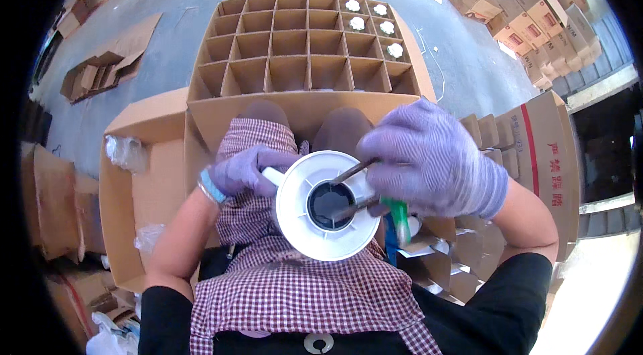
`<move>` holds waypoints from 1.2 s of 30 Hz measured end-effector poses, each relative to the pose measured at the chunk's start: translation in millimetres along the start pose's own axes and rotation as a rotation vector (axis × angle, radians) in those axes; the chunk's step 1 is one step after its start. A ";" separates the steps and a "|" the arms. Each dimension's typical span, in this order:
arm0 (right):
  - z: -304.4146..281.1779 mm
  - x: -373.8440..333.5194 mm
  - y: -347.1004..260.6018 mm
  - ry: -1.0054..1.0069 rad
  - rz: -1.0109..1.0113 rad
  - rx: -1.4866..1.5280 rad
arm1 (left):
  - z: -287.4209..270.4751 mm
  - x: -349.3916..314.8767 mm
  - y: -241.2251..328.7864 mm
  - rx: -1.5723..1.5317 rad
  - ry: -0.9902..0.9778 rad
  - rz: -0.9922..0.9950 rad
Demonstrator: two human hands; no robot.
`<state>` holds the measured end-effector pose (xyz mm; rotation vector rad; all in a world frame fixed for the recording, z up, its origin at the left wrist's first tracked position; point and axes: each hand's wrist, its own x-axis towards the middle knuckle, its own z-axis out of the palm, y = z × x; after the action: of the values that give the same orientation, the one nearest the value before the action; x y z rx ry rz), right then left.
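Note:
In front of my lap, my left hand (249,171), in a purple knit glove, is closed on the side handle of a white round plastic piece (295,228). Its wide white rim faces up around a dark round centre (330,206). My right hand (429,161), gloved alike and slightly blurred, grips a tool with two dark prongs (353,170). The prongs stand apart and reach over that dark centre; whether they touch it, I cannot tell. A green part (396,221) shows under my right hand, and its link to the prongs is hidden.
A divided cardboard box (301,104) stands ahead, with several white knob-like tops (358,23) in its right cells. An open carton (157,187) holding clear plastic bags lies left. Cardboard dividers (492,130) and a carton (546,167) stand right. Stacked boxes (529,17) line the far right.

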<state>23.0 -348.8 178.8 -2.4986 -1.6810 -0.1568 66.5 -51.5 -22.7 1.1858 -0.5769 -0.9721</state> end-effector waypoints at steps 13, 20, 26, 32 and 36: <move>23.0 -18.1 -24.0 -0.101 -0.336 -0.109 | 8.0 29.9 9.9 0.007 -0.205 0.015; 53.0 -23.6 13.3 -0.245 0.670 0.156 | 80.3 -12.7 -16.0 0.187 0.151 0.100; 91.6 -2.4 75.1 -0.154 1.205 0.651 | 125.0 -15.4 -34.4 0.347 0.111 0.164; 136.0 -36.9 204.6 0.063 1.153 -0.205 | 90.4 8.8 -42.0 0.125 0.384 0.239; 194.6 -77.4 244.2 -0.105 1.154 -0.145 | 73.6 -11.0 -40.8 0.298 0.470 0.329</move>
<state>223.3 -479.1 -36.6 -3.1480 -0.0421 -0.0196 -11.6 -81.4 -37.5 1.4700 -0.5240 -0.3140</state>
